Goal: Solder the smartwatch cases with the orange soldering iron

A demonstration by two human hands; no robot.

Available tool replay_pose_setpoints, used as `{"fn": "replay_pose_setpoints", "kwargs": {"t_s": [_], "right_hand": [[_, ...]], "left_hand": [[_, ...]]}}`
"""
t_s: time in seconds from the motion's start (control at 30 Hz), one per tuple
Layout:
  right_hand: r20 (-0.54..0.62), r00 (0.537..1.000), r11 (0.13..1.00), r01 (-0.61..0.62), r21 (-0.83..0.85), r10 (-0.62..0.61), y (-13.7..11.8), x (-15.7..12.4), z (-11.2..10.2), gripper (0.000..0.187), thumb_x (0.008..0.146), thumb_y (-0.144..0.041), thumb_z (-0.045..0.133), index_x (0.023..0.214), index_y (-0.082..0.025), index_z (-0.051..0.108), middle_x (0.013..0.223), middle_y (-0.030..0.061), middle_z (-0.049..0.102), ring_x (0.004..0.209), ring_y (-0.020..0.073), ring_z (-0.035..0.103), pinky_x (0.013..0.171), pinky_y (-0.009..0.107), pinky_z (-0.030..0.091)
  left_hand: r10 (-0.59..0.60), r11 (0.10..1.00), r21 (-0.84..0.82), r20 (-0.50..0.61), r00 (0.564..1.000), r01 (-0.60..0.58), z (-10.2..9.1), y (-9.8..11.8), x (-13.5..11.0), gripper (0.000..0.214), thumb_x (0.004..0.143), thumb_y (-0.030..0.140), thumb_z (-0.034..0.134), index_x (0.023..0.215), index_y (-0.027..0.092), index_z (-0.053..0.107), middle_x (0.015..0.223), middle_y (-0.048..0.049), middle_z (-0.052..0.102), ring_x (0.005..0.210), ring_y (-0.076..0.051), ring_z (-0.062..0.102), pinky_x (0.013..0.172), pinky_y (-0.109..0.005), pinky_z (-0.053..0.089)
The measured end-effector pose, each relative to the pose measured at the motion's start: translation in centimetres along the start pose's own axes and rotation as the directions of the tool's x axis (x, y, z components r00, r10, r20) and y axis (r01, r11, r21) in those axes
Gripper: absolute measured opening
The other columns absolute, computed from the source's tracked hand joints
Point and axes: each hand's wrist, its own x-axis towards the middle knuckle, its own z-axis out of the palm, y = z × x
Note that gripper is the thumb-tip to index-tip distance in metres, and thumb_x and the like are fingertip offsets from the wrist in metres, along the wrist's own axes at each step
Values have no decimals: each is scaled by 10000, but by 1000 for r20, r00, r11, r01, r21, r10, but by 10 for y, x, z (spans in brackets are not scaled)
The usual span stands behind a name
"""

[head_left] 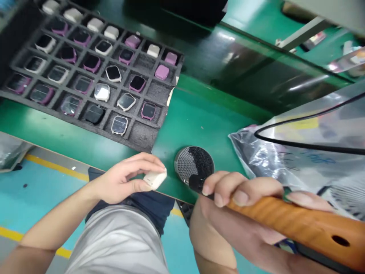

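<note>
My left hand [122, 179] pinches a white smartwatch case [155, 179] between thumb and fingers, just over the bench's front edge. My right hand [236, 194] grips a wooden-handled brush [296, 220] with a hole in its handle. The brush's black head [196, 183] rests at the lower edge of a round metal mesh disc [185, 163], which is partly covered by black bristly material. A black foam tray [142, 136] holds several white, pink and black watch cases in square cells, up and to the left of my hands.
The tray and disc lie on a green bench mat [196, 121]. A clear plastic bag [265, 160] with a black cable across it fills the right side. My grey-clothed lap [116, 243] and a teal floor with yellow lines lie below the bench edge.
</note>
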Motion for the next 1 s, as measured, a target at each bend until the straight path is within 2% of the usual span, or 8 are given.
{"fn": "replay_pose_setpoints", "kwargs": {"t_s": [0.17, 0.53, 0.6, 0.67, 0.73, 0.8, 0.87, 1.0], "right_hand": [[-29, 1000, 999, -7, -33, 6, 2, -7, 3, 635, 1035, -793, 345, 1204, -308, 717, 820, -11, 635, 616, 186, 594, 574, 450, 548], [14, 1000, 1000, -21, -8, 21, 2, -14, -7, 474, 1026, -680, 523, 1265, -297, 667, 873, -12, 647, 651, 194, 633, 583, 460, 551], [31, 999, 1000, -8, -13, 8, 2, -13, -5, 430, 1023, -626, 562, 1273, -294, 670, 878, -14, 656, 651, 190, 636, 589, 454, 558], [31, 1000, 1000, 1, 1, -1, 2, -10, -1, 493, 1026, -686, 519, 1266, -289, 687, 871, -16, 660, 651, 181, 628, 591, 439, 556], [21, 1000, 1000, 16, 11, -16, 1, -7, 3, 550, 1026, -731, 488, 1252, -278, 703, 863, -17, 664, 663, 172, 618, 597, 423, 554], [15, 999, 999, 32, -7, -32, 0, -5, 4, 487, 1027, -675, 553, 1250, -269, 703, 879, -17, 673, 684, 166, 616, 605, 417, 565], [44, 998, 998, 53, -21, -52, 0, -5, 5, 491, 1029, -667, 557, 1261, -256, 695, 888, -12, 683, 687, 168, 619, 592, 419, 576], [53, 997, 998, 56, -33, -54, 1, -10, 8, 638, 1046, -754, 405, 1286, -231, 681, 918, 5, 678, 714, 181, 656, 587, 430, 588]], "left_hand": [[-79, 981, -171, 52, 995, 87, -5, -4, -4, 409, 1154, 461, 514, 1443, 205, 649, 1433, -213, 653, 1180, -241, 765, 995, -405, 645], [-53, 936, -347, 15, 998, 55, -5, -10, -3, 359, 1106, 390, 644, 1447, 284, 677, 1419, -179, 666, 1185, -263, 770, 998, -423, 655], [-36, 976, -217, -7, 999, 34, -1, -8, -3, 364, 1101, 390, 654, 1448, 279, 662, 1398, -170, 677, 1246, -267, 743, 1036, -430, 643], [6, 996, 92, -54, 999, -1, 10, -9, -3, 382, 1080, 364, 697, 1443, 259, 639, 1371, -157, 685, 1281, -263, 712, 1083, -441, 622], [78, 882, 470, -89, 993, -27, 26, -11, -3, 370, 1056, 336, 733, 1388, 206, 637, 1309, -157, 696, 1224, -268, 704, 1060, -461, 621], [139, 679, 734, -94, 986, -25, 43, -12, -4, 335, 1044, 363, 743, 1289, 154, 652, 1211, -162, 708, 1125, -293, 696, 988, -500, 624], [164, 545, 838, -92, 982, -12, 52, -13, -4, 380, 1023, 436, 759, 1212, 122, 660, 1179, -177, 715, 1107, -327, 676, 965, -539, 610], [116, 596, 792, 77, 990, -131, 46, -12, -5, 263, 1072, 305, 673, 1257, 119, 658, 1475, -199, 660, 1393, -355, 587, 1194, -593, 503]]}}
